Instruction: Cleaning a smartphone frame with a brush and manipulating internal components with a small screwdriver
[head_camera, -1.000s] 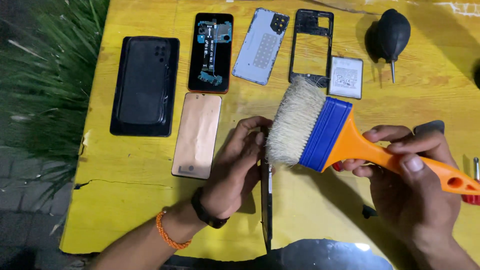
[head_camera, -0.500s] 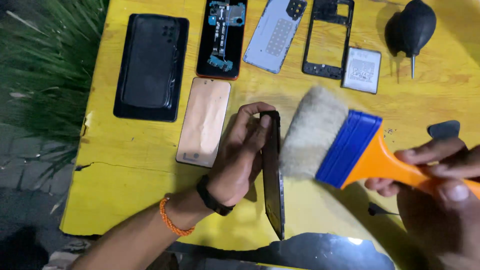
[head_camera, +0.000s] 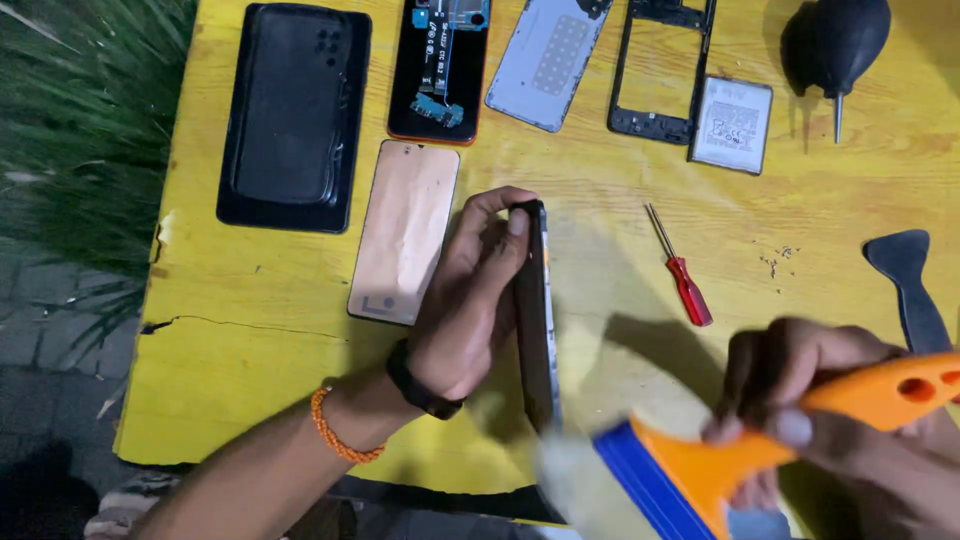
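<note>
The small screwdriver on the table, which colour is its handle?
Red, on the screwdriver; the head view shows it.

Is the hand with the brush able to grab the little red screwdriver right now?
Probably not yet. The right hand is close to the red screwdriver, and bare yellow table lies between them, but its fingers are full, wrapped round the orange brush. It would likely have to put that down first.

One brush (head_camera: 690, 470), one screwdriver (head_camera: 680, 270), one blower (head_camera: 838, 45) (black), one battery (head_camera: 732, 123).
</note>
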